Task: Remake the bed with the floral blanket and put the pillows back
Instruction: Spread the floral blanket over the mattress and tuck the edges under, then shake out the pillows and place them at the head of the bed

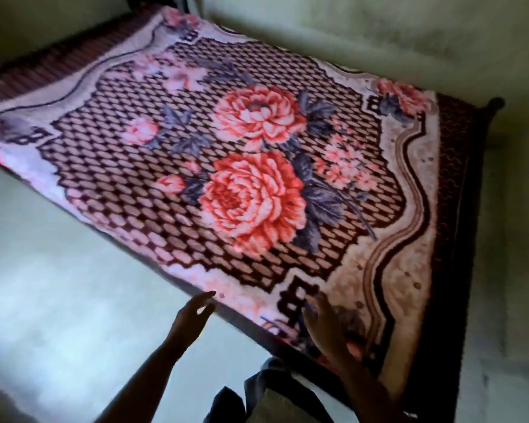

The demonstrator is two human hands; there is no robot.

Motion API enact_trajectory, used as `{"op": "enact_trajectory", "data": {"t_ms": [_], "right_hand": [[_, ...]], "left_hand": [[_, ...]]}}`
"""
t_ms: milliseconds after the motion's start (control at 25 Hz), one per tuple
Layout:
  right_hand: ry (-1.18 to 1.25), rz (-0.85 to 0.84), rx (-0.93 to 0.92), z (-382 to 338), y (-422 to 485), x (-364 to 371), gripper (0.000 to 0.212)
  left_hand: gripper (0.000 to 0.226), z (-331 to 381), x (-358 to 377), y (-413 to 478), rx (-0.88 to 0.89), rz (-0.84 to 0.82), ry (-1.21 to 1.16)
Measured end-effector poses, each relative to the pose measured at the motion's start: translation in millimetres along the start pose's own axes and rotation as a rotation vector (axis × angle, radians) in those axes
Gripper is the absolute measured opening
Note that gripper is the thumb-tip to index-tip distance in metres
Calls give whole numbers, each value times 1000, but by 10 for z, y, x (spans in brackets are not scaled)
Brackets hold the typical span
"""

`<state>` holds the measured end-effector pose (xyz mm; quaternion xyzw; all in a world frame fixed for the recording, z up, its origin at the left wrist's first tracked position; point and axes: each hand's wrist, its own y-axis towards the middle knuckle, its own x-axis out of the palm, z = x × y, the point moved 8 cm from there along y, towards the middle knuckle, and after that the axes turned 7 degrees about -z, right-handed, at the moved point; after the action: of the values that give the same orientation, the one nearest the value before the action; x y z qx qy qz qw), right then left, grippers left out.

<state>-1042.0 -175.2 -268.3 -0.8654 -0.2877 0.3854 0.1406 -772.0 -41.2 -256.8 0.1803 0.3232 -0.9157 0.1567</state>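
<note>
The floral blanket (242, 166), with big red roses on a brown lattice and a pale border, lies spread flat over the bed. My left hand (193, 315) hovers with fingers apart just off the blanket's near edge, holding nothing. My right hand (327, 328) rests flat, fingers spread, on the blanket's near corner. No pillows are in view. The frame is blurred by motion.
The dark red patterned mattress cover (452, 184) shows along the right side and the far left end (43, 65). A dark bedpost knob (497, 103) stands at the far right corner. Pale floor (58, 285) lies to the left, pale walls (348, 32) behind.
</note>
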Motion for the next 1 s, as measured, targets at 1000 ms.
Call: {"op": "enact_trajectory", "data": {"t_ms": [1000], "right_hand": [[-849, -1087, -592, -4088, -1198, 5676, 28]], "left_hand": [[31, -4641, -1617, -3973, -893, 961, -963]]}}
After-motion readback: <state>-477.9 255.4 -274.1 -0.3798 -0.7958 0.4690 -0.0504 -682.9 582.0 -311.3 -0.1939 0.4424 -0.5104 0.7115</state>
